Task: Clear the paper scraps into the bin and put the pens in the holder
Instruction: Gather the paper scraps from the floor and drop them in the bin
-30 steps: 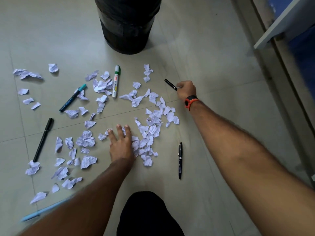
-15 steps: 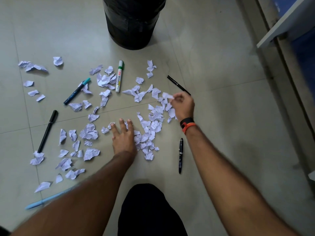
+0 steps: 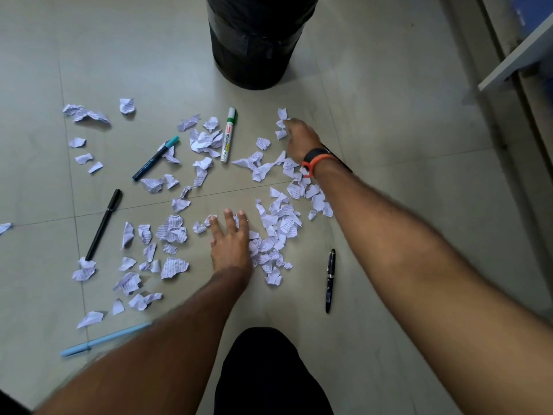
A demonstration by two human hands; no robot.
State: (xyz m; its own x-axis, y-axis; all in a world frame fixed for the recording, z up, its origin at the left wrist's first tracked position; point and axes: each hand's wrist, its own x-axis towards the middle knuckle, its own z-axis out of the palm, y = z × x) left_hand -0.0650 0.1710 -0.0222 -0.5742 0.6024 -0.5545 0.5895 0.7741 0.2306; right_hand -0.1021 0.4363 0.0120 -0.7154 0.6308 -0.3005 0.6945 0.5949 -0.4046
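Observation:
Torn paper scraps lie scattered over the tiled floor. My left hand rests flat on them, fingers spread. My right hand reaches forward, its fingertips touching the far scraps near the black bin. Among the scraps lie a green-capped whiteboard marker, a teal pen and a black pen. A dark pen lies to the right and a light blue pen at the lower left. A thin black pen is mostly hidden under my right wrist. No pen holder is in view.
A white shelf edge and a wall base run along the right side. My knee in black cloth is at the bottom centre. Bare floor tiles lie to the right of the bin.
My right hand left the thin black pen, dropped to the scraps, then moved up and left to the far scraps near the bin. My left hand stayed flat on the pile.

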